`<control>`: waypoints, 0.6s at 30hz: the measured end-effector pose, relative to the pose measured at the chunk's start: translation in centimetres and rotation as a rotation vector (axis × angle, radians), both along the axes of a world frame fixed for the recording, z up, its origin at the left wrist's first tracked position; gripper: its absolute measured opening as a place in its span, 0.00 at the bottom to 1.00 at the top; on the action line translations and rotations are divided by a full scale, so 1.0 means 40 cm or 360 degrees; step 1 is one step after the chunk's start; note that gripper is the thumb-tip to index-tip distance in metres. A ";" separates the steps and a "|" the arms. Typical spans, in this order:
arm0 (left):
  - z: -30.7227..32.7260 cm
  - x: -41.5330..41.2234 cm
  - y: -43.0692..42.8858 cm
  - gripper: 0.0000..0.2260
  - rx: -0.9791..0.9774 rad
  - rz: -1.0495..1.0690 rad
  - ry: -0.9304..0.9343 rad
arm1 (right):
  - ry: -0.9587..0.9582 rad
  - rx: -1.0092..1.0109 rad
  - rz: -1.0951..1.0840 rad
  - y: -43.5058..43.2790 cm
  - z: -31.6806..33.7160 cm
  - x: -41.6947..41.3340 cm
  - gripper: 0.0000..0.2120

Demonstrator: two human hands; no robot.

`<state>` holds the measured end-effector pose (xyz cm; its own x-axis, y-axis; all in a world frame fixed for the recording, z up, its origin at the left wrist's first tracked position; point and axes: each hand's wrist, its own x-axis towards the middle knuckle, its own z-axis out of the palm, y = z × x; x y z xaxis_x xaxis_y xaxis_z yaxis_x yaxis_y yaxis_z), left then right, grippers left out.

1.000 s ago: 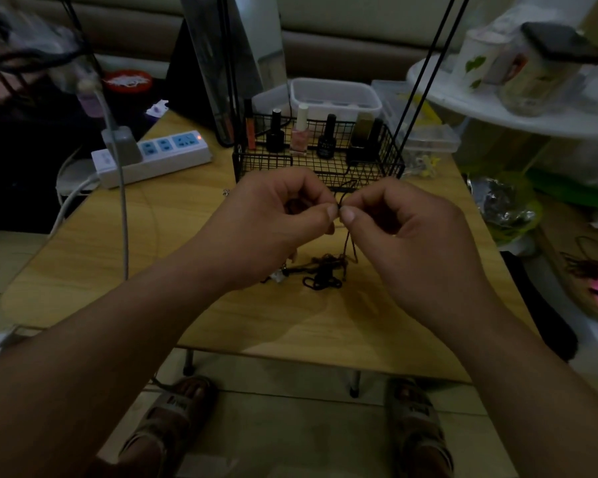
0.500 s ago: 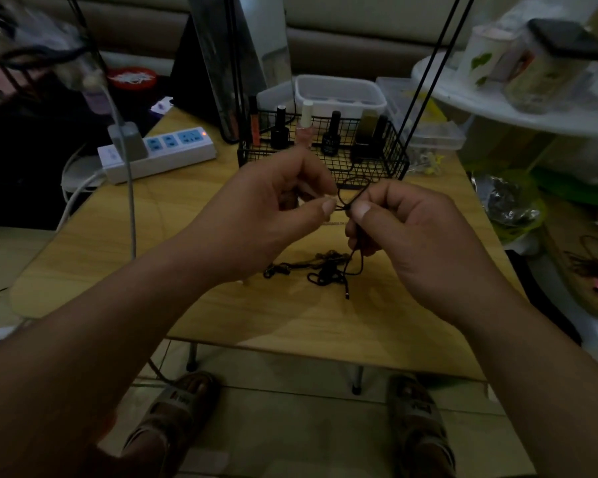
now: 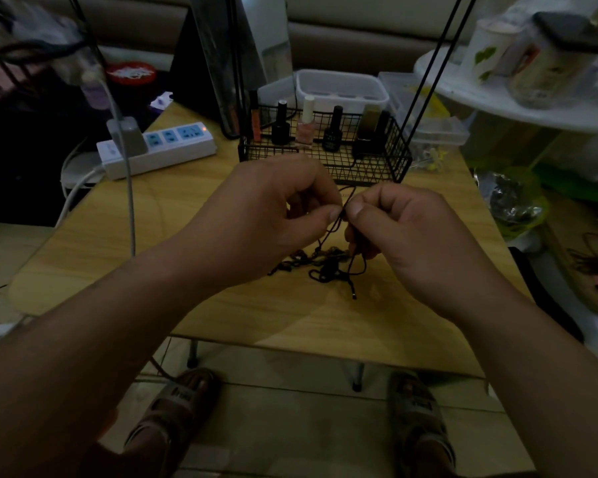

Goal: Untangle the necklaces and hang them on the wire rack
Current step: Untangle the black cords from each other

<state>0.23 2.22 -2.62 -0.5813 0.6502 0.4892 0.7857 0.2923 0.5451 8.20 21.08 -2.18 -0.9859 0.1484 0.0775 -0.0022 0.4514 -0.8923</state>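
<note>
A tangle of dark cord necklaces (image 3: 328, 270) lies on the wooden table (image 3: 290, 319), with brownish beads in it and one loose cord end pointing toward me. My left hand (image 3: 273, 215) and my right hand (image 3: 415, 232) are raised just above the tangle, thumb tips almost touching. Both pinch the same thin black cord that runs down into the pile. A small loop of cord stands up between my fingertips. The black wire rack (image 3: 370, 167) sits just behind my hands; two thin black rods rise from its right side.
Several nail polish bottles (image 3: 306, 127) stand inside the wire rack. A white power strip (image 3: 159, 150) with a plugged-in cable lies at the left. Plastic boxes (image 3: 342, 89) sit behind the rack. A white shelf (image 3: 518, 94) with jars is at the right.
My hands have dropped slightly and drawn closer together on the cord. A loose cord end has come free and now trails onto the table in front of the tangle.
</note>
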 end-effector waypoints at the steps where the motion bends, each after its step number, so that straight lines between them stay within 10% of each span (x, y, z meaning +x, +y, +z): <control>1: -0.001 -0.001 0.000 0.02 -0.0004 0.0001 -0.0005 | 0.0001 0.0006 -0.0004 0.000 -0.001 0.000 0.09; 18: -0.001 0.009 0.005 0.02 0.0026 0.0061 -0.0251 | 0.0088 0.0069 0.0026 -0.006 -0.001 0.007 0.07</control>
<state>0.59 2.44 -2.67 -0.6757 0.6189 0.4004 0.6787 0.3103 0.6656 8.46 20.85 -2.23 -0.9822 0.1277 0.1379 -0.0586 0.4892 -0.8702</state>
